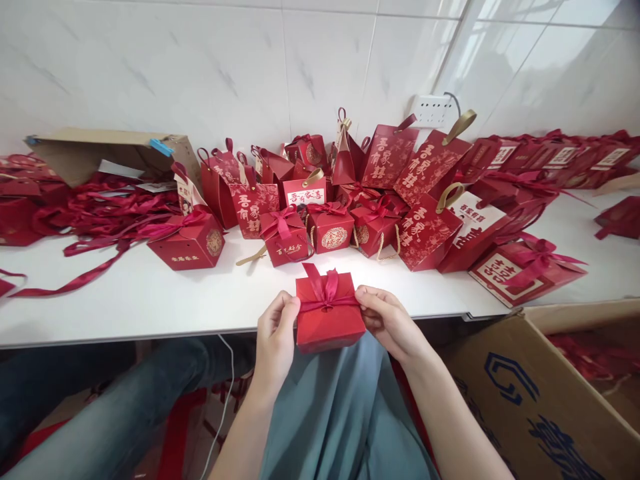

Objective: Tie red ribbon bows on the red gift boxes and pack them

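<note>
A small red gift box (330, 327) is held between my two hands in front of the table's front edge, above my lap. A magenta ribbon (327, 293) is tied in a bow on its top. My left hand (278, 327) is closed at the box's left side, thumb on top near the ribbon. At the opposite side, my right hand (387, 320) pinches the box's upper right edge by the ribbon. The fingers behind and under the box are partly hidden. Just beyond it stand several finished-looking red boxes with bows, such as one with a gold round print (334, 238).
Red gift bags (385, 157) crowd the white table (210, 307). Loose ribbons (115, 207) pile up at left by a cardboard box (120, 153). A large carton (500, 400) stands at lower right. Another person's leg (135, 400) is at lower left. A power strip (430, 111) is against the wall.
</note>
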A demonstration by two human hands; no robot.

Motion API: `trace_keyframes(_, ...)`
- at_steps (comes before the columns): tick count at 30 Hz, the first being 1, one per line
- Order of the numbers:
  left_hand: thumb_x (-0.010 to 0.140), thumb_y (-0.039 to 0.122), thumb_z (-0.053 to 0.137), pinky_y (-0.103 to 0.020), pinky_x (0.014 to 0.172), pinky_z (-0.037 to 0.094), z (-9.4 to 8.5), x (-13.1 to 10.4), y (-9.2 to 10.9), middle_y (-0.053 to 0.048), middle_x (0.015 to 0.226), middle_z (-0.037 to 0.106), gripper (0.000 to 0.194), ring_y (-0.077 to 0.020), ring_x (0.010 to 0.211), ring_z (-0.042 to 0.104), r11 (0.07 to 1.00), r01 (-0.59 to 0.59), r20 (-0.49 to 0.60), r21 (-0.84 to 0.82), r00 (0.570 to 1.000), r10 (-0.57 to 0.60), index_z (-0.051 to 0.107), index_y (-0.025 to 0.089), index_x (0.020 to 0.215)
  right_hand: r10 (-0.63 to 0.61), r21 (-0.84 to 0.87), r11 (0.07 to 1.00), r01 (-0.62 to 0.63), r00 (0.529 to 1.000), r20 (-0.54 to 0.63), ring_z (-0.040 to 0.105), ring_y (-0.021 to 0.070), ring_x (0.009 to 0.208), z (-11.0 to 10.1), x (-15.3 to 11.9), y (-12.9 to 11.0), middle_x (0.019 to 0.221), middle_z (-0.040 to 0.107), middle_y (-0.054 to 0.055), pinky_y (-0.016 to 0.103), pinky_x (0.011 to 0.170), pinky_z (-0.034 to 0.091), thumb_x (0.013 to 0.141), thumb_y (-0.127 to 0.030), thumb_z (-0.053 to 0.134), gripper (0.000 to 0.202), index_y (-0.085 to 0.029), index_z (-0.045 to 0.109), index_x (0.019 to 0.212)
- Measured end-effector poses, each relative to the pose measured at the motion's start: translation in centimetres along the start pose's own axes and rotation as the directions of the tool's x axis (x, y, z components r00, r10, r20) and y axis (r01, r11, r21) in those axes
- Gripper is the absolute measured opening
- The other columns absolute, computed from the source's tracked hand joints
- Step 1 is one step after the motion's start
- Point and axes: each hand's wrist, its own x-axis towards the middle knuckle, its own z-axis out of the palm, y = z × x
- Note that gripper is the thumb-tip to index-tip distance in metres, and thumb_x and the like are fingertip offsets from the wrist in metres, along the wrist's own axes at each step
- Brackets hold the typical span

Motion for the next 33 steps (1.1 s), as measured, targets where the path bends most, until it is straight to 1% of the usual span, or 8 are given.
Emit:
trace_keyframes(7,0.084,0.038,0.044,-0.023,0.053,0.032,0.3,-0.1,-0.3,0.003,0.060,0.028,0.034,-0.0109,0.055,0.030,0.988,-0.081,-0.084,0.134,0.992,0.093,0.028,0.021,0.060,0.011,-0.012,1.000,-0.011,1.000,-0.024,0.011,0.0040,0.044,0.0,0.6,0.0,0.049,0.020,-0.011,0.021,0.042,0.013,0.062,-0.046,0.072,0.048,-0.020,0.033,0.053)
trace_keyframes(11,0.083,0.033,0.050,-0.021,0.060,0.036,0.5,0.4,-0.3,0.003,0.069,0.039,0.025,-0.0102,0.063,0.040,0.986,-0.135,-0.110,0.100,0.983,0.146,0.037,0.020,0.066,-0.174,-0.178,0.970,0.168,0.984,-0.022,0.026,0.0062,0.047,0.1,-0.5,0.4,0.055,0.031,-0.009,0.020,0.046,0.025,0.073,-0.054,0.065,0.041,-0.020,0.042,0.069)
trace_keyframes(17,0.085,0.042,0.047,-0.026,0.082,0.042,0.9,0.4,-1.1,-0.005,0.106,0.052,0.024,-0.0153,0.097,0.052,0.979,-0.205,-0.169,0.013,0.964,0.204,0.046,0.021,0.098,-0.383,-0.667,0.673,0.318,0.922,0.054,0.054,0.0171,0.078,-0.8,-1.5,0.6,0.097,0.052,0.004,0.031,0.067,0.047,0.061,-0.039,0.079,0.075,-0.024,0.036,0.120)
trace_keyframes(19,0.088,0.044,0.038,-0.029,0.082,0.042,0.6,-0.2,-1.6,-0.006,0.101,0.052,0.027,-0.0167,0.096,0.052,0.962,-0.270,-0.213,0.034,0.939,0.271,0.047,0.020,0.098,-0.590,-0.753,0.585,0.301,0.795,-0.141,0.054,0.0179,0.079,-1.7,-0.7,0.1,0.105,0.050,0.007,0.035,0.071,0.048,0.072,-0.041,0.069,0.060,-0.023,0.038,0.120)
trace_keyframes(21,0.089,0.040,0.036,-0.029,0.075,0.041,0.3,-0.9,-2.3,-0.004,0.089,0.052,0.025,-0.0165,0.085,0.051,0.939,-0.335,-0.251,0.078,0.905,0.344,0.049,0.019,0.089,-0.749,-0.789,0.554,0.265,0.572,-0.333,0.055,0.0198,0.086,-2.7,0.1,-0.6,0.109,0.048,0.010,0.039,0.076,0.048,0.080,-0.042,0.059,0.045,-0.022,0.041,0.116)
trace_keyframes(23,0.088,0.034,0.037,-0.028,0.066,0.039,0.0,-1.5,-2.8,-0.001,0.072,0.046,0.022,-0.0148,0.070,0.047,0.918,-0.384,-0.285,0.101,0.873,0.396,0.048,0.019,0.076,-0.768,-0.766,0.581,0.274,0.494,-0.407,0.055,0.0220,0.096,-3.4,0.4,-1.0,0.112,0.049,0.012,0.042,0.083,0.047,0.083,-0.042,0.053,0.037,-0.021,0.043,0.112)
trace_keyframes(27,0.087,0.027,0.036,-0.027,0.057,0.034,-0.1,-1.6,-2.6,0.002,0.060,0.036,0.023,-0.0132,0.058,0.038,0.903,-0.423,-0.356,0.074,0.835,0.420,0.043,0.020,0.066,-0.700,-0.720,0.598,0.352,0.667,-0.255,0.052,0.0253,0.111,-3.7,0.0,-0.4,0.118,0.050,0.013,0.048,0.094,0.044,0.084,-0.048,0.052,0.039,-0.023,0.043,0.113)
trace_keyframes(33,0.085,0.045,0.042,-0.028,0.068,0.043,0.8,1.7,0.1,-0.001,0.071,0.055,0.030,-0.0164,0.071,0.054,0.950,-0.131,-0.056,0.283,0.987,0.153,0.053,0.019,0.075,-0.520,-0.755,0.543,0.368,0.853,0.042,0.027,0.0330,0.136,-4.2,2.3,-0.2,0.146,0.023,0.019,0.056,0.103,0.033,0.060,-0.050,0.077,0.102,-0.025,0.017,0.139)
